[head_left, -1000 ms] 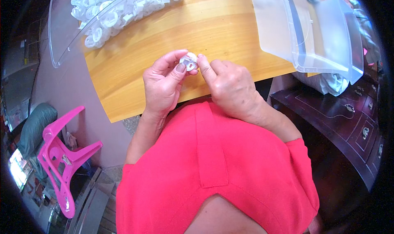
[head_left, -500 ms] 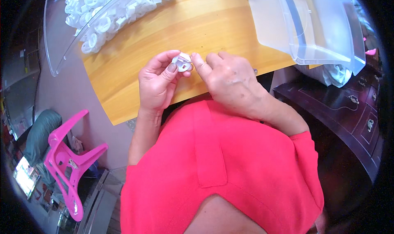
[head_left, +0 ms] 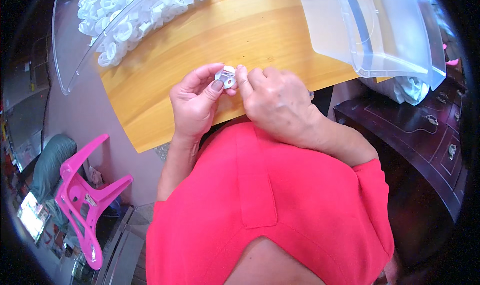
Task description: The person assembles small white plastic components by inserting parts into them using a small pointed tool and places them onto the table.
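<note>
Between the thumb and fingers of my left hand (head_left: pixel 193 105) is a small round white plastic part (head_left: pixel 229 81) with a slot in its face. A thin metallic-looking piece shows across it, too small to name. Close against the part's right side is my right hand (head_left: pixel 280 100), its index finger bent toward the edge and the other fingers curled in. The right thumb is hidden, and so is anything it may pinch. Both hands are above the near edge of the wooden tabletop (head_left: pixel 240 30).
Many loose white plastic parts (head_left: pixel 122 25) lie heaped at the far left, behind the curved rim of a clear plastic bin (head_left: pixel 59 60). Another clear bin (head_left: pixel 395 40) stands at the far right. A pink plastic stool (head_left: pixel 75 200) is at left, dark drawers (head_left: pixel 405 120) at right.
Both hands stay together; the part has shifted slightly right and turned a little. My right index finger has moved slightly at the part's edge.
</note>
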Action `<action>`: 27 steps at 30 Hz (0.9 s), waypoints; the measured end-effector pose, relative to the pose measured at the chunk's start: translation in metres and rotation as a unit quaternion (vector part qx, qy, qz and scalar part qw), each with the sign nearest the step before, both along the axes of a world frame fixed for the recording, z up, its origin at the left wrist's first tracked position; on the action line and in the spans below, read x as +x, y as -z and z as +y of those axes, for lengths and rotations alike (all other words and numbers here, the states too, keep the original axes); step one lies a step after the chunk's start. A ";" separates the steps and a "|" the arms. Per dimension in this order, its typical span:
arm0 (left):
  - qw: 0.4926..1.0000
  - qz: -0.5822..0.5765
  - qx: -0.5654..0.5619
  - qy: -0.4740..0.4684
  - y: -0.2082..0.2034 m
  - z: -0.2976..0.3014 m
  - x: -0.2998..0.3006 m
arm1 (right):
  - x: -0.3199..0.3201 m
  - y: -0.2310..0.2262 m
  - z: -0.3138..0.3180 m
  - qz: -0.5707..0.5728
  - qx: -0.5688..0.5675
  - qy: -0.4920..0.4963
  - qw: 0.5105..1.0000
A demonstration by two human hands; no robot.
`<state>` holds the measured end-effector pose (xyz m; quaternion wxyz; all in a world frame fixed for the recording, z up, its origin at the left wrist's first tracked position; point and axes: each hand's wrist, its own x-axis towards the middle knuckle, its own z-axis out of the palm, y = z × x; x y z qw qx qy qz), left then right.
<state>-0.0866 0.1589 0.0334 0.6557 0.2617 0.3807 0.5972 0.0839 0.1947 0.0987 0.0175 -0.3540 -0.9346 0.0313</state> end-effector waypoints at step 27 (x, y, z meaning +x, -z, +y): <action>0.999 -0.025 0.005 -0.042 0.010 0.003 0.001 | -0.003 0.040 -0.003 0.338 -0.256 0.124 0.897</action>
